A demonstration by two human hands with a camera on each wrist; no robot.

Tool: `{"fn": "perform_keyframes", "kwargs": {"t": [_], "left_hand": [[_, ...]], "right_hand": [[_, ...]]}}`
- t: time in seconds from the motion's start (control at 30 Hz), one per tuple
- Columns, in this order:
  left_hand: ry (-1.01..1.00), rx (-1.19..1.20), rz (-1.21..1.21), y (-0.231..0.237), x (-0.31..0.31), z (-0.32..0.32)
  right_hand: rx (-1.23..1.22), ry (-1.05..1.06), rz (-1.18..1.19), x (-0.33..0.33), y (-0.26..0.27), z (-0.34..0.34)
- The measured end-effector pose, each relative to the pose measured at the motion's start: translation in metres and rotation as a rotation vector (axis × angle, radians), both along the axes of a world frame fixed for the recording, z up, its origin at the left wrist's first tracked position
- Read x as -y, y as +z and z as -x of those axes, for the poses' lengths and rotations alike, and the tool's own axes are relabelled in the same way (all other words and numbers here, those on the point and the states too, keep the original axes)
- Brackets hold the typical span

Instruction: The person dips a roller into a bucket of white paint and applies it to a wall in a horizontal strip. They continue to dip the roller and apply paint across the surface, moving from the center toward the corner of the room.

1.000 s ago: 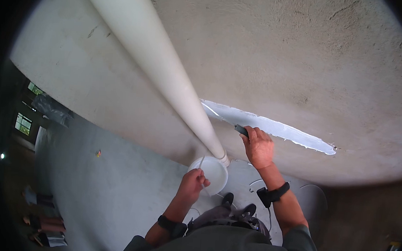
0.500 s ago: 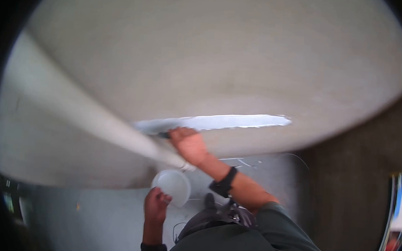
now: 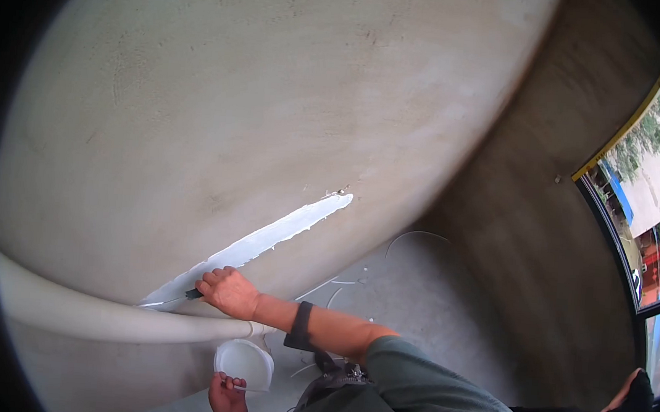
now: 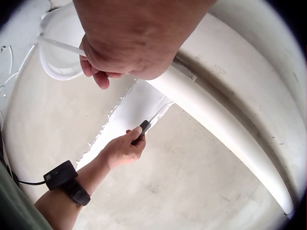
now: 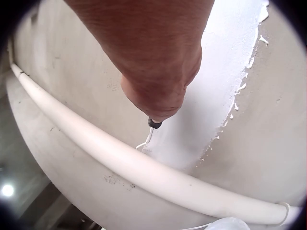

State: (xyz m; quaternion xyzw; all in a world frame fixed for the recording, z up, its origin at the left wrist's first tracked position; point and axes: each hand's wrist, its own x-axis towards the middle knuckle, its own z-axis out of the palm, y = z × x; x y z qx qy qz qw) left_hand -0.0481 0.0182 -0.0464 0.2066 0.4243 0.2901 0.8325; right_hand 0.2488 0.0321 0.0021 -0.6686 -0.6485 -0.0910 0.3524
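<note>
My right hand (image 3: 228, 291) grips the dark handle of a putty knife (image 4: 145, 125). Its thin blade lies against the wall at the edge of a white band of filler (image 3: 266, 240), close to the pale pipe (image 3: 107, 322). In the right wrist view, my wrist hides most of the handle. Lower down, my left hand (image 3: 228, 399) has its fingers curled round a thin, pale, stick-like tool (image 4: 62, 46). A flat greyish piece (image 4: 186, 70) shows past the hand's other side. Behind that hand is a round white bucket (image 4: 53, 74).
White strips and offcuts (image 3: 344, 282) lie on the grey floor (image 3: 424, 289) along the wall's foot. A darker side wall (image 3: 527, 235) meets the work wall at the right and holds a window (image 3: 652, 198). Another person's arm (image 3: 623, 391) shows at the lower right.
The head view has swung to the right, bringing the window in. My right hand has moved along the white band toward the pipe with the putty knife. My left hand keeps its hold near the bucket.
</note>
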Motion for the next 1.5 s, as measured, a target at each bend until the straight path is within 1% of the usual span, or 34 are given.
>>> {"fn": "perform_keyframes", "kwargs": {"t": [0.1,0.17,0.23,0.3,0.43,0.5,0.67,0.77,0.93,1.13,1.23,1.43,1.5], "left_hand": [[-0.009,-0.01,-0.01,0.007,0.004,-0.007],[0.024,-0.049,-0.036,0.01,0.009,-0.014],[-0.004,-0.073,-0.062,0.008,0.012,-0.018],[-0.009,-0.036,-0.047,0.006,0.012,-0.018],[-0.034,-0.043,-0.052,0.021,0.016,-0.027],[-0.052,-0.03,-0.061,0.027,0.021,-0.026],[-0.084,-0.021,-0.135,0.047,0.027,-0.03],[-0.101,-0.029,-0.281,0.042,0.031,-0.03],[-0.08,-0.032,-0.109,0.052,0.031,-0.031],[-0.061,0.004,-0.143,0.047,0.035,-0.03],[-0.038,-0.009,-0.135,0.05,0.037,-0.032],[-0.023,-0.119,-0.15,0.056,0.035,-0.032],[-0.008,-0.074,-0.144,0.048,0.039,-0.034]], "right_hand": [[0.002,-0.027,-0.021,0.016,0.004,-0.012],[-0.025,-0.011,-0.048,0.024,0.0,-0.019],[-0.058,-0.018,-0.05,0.038,0.002,-0.029],[-0.046,-0.042,-0.04,0.047,0.007,-0.036],[0.004,-0.082,-0.063,0.065,0.02,-0.048],[-0.005,-0.101,-0.011,0.075,0.029,-0.049],[0.021,-0.155,-0.016,0.092,0.045,-0.052],[0.039,-0.152,-0.029,0.091,0.046,-0.053],[0.028,-0.156,0.006,0.091,0.049,-0.052],[0.019,-0.142,0.012,0.092,0.051,-0.052],[0.019,-0.138,0.001,0.092,0.05,-0.051],[0.016,-0.143,0.0,0.092,0.051,-0.049],[0.02,-0.136,0.007,0.094,0.047,-0.052]]}}
